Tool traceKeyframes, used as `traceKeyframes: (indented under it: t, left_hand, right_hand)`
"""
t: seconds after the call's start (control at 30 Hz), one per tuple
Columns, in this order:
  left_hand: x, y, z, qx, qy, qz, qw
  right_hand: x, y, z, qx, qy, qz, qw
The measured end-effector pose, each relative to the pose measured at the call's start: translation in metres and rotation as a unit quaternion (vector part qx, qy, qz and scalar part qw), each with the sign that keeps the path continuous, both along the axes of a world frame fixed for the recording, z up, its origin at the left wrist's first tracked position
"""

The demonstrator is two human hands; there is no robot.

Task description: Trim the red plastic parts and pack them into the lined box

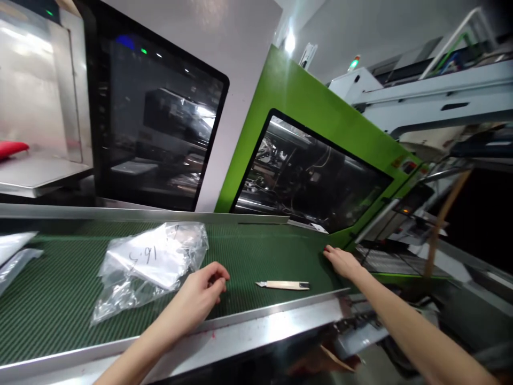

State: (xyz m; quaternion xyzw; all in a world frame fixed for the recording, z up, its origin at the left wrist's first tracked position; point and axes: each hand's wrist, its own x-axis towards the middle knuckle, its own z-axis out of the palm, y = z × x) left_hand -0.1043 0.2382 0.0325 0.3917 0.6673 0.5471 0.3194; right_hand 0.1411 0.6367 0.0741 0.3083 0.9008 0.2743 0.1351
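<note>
My left hand (202,291) is over the green ribbed belt (248,251), its fingers loosely curled with nothing visible in them. Just left of it lies a crumpled clear plastic bag (156,259) with a white sheet marked in handwriting. A cutter knife (286,285) with a pale handle rests on the belt between my hands, its blade pointing left, touched by neither. My right hand (342,262) reaches to the belt's right end with its fingers together; a tiny red spot shows at the fingertips, too small to name.
Metal rails (276,315) edge the belt. Behind it stand a machine with a dark window (160,123) and a green machine panel (320,101). More plastic bags (16,256) lie at the far left. A red object (12,148) sits on a metal shelf (44,174).
</note>
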Motion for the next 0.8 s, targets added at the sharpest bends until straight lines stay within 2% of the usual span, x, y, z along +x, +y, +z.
traceKeyframes:
  t: [0.13, 0.27, 0.4, 0.5, 0.6, 0.8]
  left_hand:
    - [0.0, 0.0, 0.0, -0.007, -0.008, -0.01, 1.0]
    - [0.001, 0.0, 0.002, -0.014, -0.01, -0.014, 1.0]
    - [0.001, 0.0, 0.002, -0.019, -0.01, -0.016, 1.0]
    - [0.0, -0.001, -0.001, -0.021, -0.009, -0.019, 1.0]
    - [-0.001, 0.0, -0.002, -0.023, -0.005, -0.022, 0.999]
    - [0.002, 0.0, 0.006, -0.032, -0.011, -0.021, 0.999]
  right_hand:
    - [0.002, 0.018, 0.005, 0.022, 0.003, 0.012, 1.0]
    - [0.003, 0.039, 0.024, 0.064, 0.03, -0.025, 0.997]
    - [0.003, 0.062, 0.048, 0.059, 0.033, -0.045, 0.997]
    - [0.004, 0.073, 0.057, 0.049, 0.018, -0.062, 0.997]
    - [0.005, 0.074, 0.052, 0.028, -0.014, -0.066, 0.997]
    - [-0.012, 0.063, 0.017, -0.006, -0.05, -0.005, 0.999]
